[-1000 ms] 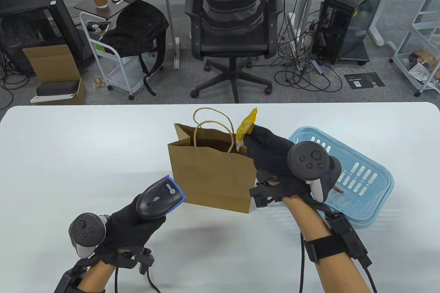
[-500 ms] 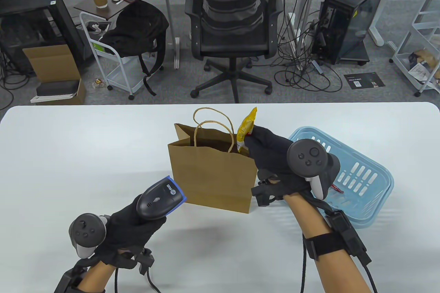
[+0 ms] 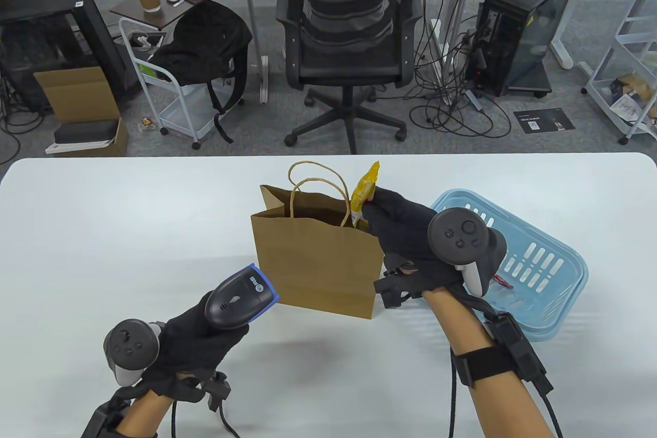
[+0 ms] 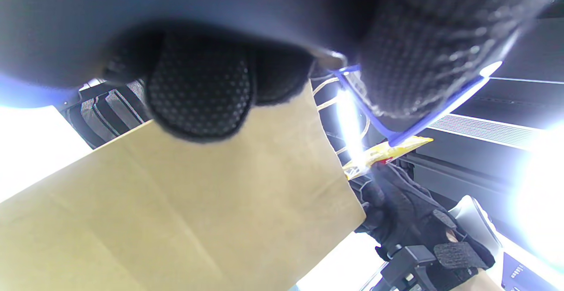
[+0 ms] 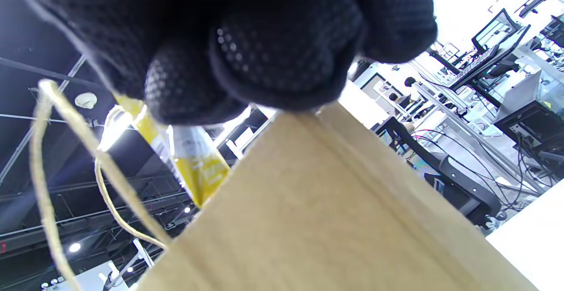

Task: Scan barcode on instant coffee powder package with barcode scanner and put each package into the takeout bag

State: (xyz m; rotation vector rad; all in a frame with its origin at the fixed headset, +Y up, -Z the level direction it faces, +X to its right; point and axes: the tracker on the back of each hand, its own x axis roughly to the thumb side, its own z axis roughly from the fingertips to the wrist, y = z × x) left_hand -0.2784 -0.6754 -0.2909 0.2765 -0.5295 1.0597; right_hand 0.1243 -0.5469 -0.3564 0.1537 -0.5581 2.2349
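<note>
A brown paper takeout bag (image 3: 318, 263) with twine handles stands open at the table's middle. My right hand (image 3: 398, 225) pinches a yellow coffee packet (image 3: 363, 193) upright over the bag's right rim, its lower end dipping into the opening. In the right wrist view the packet (image 5: 194, 161) hangs from my fingertips (image 5: 264, 53) beside the bag's edge (image 5: 335, 203). My left hand (image 3: 197, 338) grips a black barcode scanner (image 3: 241, 297) with a blue rim, its head just left of the bag's lower corner. The left wrist view shows the bag's side (image 4: 176, 211) and the packet (image 4: 387, 152).
A light blue plastic basket (image 3: 544, 258) sits to the right of the bag, behind my right hand, with something red (image 3: 502, 282) showing inside. The white table (image 3: 102, 232) ends at a far edge. An office chair (image 3: 349, 37) and cables stand beyond.
The yellow packet has shifted slightly left and a little lower toward the bag's opening. The left hand with the scanner has barely moved.
</note>
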